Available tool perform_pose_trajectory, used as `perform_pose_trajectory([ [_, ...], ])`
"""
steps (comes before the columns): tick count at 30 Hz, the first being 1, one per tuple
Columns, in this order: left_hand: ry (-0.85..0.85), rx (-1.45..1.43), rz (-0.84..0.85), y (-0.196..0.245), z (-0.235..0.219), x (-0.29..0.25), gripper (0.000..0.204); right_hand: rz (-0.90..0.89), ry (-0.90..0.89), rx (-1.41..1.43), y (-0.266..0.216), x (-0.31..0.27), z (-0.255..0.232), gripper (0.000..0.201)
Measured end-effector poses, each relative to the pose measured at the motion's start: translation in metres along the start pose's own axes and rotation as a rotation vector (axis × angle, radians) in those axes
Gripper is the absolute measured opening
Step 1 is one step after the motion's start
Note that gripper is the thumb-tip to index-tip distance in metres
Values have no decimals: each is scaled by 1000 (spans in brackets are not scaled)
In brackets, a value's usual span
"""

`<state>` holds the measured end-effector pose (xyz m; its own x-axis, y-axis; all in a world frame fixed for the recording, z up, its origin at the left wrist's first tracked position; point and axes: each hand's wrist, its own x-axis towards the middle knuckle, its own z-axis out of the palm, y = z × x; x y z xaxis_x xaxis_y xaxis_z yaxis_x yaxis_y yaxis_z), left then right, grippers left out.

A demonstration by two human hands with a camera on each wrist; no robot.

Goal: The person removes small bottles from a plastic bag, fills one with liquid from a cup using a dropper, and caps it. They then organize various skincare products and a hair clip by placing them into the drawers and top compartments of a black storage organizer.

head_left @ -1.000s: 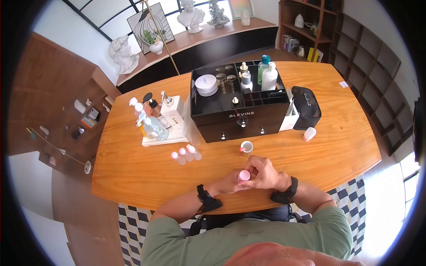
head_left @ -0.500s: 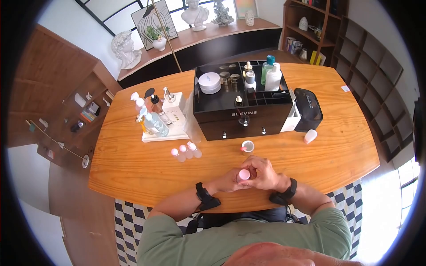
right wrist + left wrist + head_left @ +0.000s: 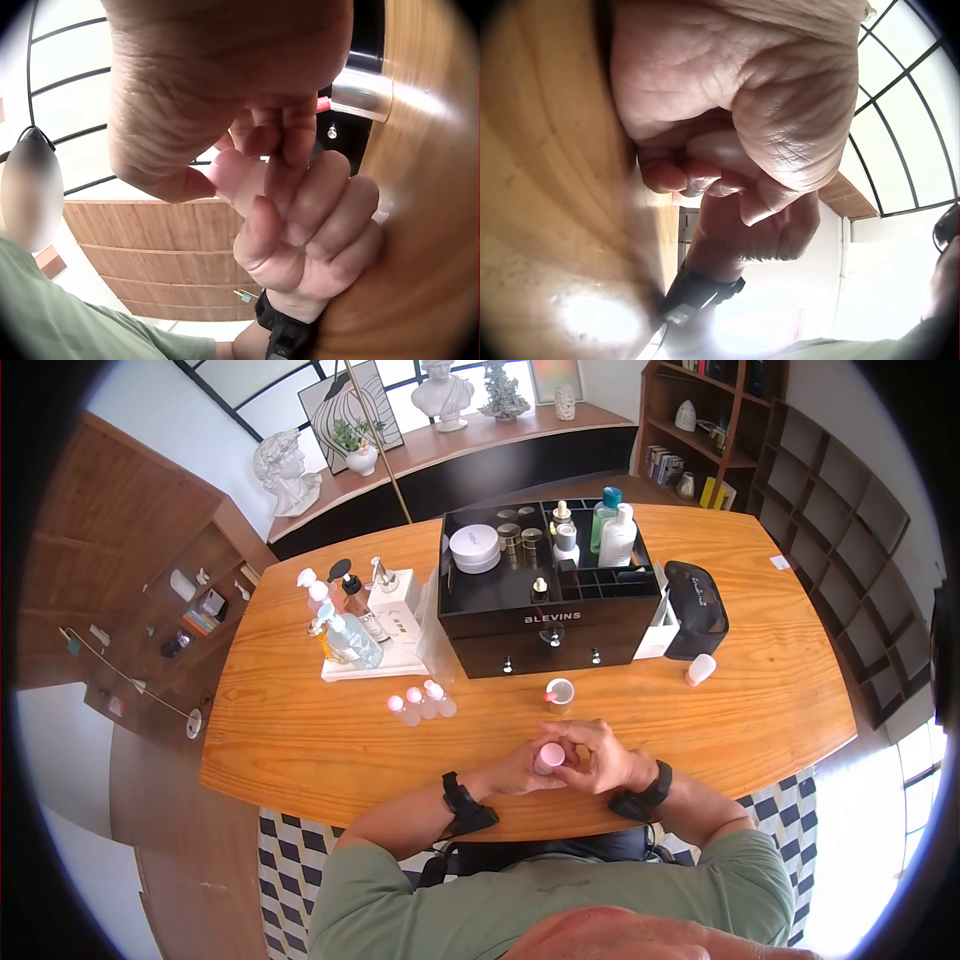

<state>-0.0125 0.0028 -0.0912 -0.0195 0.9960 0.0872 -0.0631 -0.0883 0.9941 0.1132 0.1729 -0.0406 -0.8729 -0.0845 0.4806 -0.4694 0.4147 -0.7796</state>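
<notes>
Wooden table (image 3: 300,760) below; hands (image 3: 600,758) partly hide a pink-topped bottle (image 3: 549,757).

Bright daylight fills the window (image 3: 907,112); glare patches the table (image 3: 547,225) (fisheye distortion bends the dark-cornered views).

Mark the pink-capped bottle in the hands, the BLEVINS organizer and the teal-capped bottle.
Held pink-capped bottle (image 3: 552,755): head view, top of the cap.
BLEVINS organizer (image 3: 510,637): head view, black front panel.
Teal-capped bottle (image 3: 600,526): head view, green body.
</notes>
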Motion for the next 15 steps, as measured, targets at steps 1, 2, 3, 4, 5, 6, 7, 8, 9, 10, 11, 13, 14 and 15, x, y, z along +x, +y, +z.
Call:
perform_pose_trajectory([
  [1, 0, 0, -1, -3, -1, 0, 31, -25, 5, -2, -1, 2, 0, 74],
  [2, -8, -21, -1, -7, -2, 0, 31, -50, 11, -4, -2, 2, 0, 74],
  [3, -16, -43, -2, -9, -2, 0, 31, -49, 12, -3, 0, 2, 2, 74],
  [4, -16, -43, -2, -9, -2, -1, 31, -35, 21, -54, 4, 1, 4, 74],
  [5, 4, -4, -15, -10, -1, -2, 33, -20, 31, -105, 5, 1, 5, 74],
  [6, 25, 35, -29, -7, 0, -3, 34, -19, 32, -104, 5, 0, 4, 74],
  [7, 24, 35, -30, -3, 1, -2, 34, -8, -4, -60, 5, -2, 1, 76],
  [8, 16, 8, -15, 1, 2, -1, 34, 3, -40, -16, 3, -2, -1, 77],
  [9, 7, -19, 0, 4, 3, 0, 34, 3, -40, -16, 0, 0, -2, 77],
  [10, 7, -20, -1, 2, 2, 0, 34, -7, -27, 2, -4, 3, -2, 77],
  [11, 1, -29, 4, -2, 1, 0, 30, -16, -14, 21, -7, 4, -2, 77],
  [13, -7, -41, 6, 0, 1, -1, 26, -21, 0, -52, 1, 2, 2, 78],
  [14, -6, 37, -14, 2, 0, -2, 27, -29, 13, -127, 4, 1, 4, 80],
  [15, -5, 114, -35, 4, 0, -3, 27, -26, 14, -125, 3, 1, 4, 80],
])
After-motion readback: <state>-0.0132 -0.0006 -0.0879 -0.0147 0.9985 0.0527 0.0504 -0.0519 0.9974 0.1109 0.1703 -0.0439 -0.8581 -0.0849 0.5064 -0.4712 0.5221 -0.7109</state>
